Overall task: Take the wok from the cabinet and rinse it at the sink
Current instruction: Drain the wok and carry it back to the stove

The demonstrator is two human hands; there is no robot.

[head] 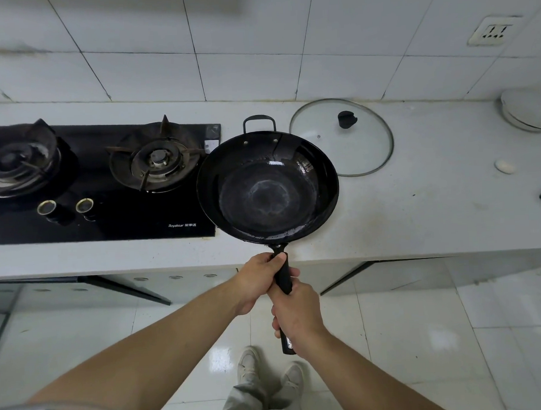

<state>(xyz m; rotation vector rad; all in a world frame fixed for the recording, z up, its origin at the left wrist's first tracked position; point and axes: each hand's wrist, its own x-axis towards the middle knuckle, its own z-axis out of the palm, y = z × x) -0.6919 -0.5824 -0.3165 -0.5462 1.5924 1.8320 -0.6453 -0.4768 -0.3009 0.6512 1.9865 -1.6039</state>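
I have both hands wrapped tight on the black handle — left hand (258,278) forward, right hand (294,317) behind — holding the wok (267,186) mid-frame, over the counter (418,204) beside the stove (91,181).

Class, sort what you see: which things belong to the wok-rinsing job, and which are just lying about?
Job: wok; left hand; right hand, both gripping its handle.
Lying about: glass lid; gas hob; wall socket; white bowls.

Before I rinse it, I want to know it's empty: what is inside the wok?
No food or utensils: the wok shows only its dark, glossy bowl with a few wet-looking streaks. Both hands grip its handle. The counter under it is hidden.
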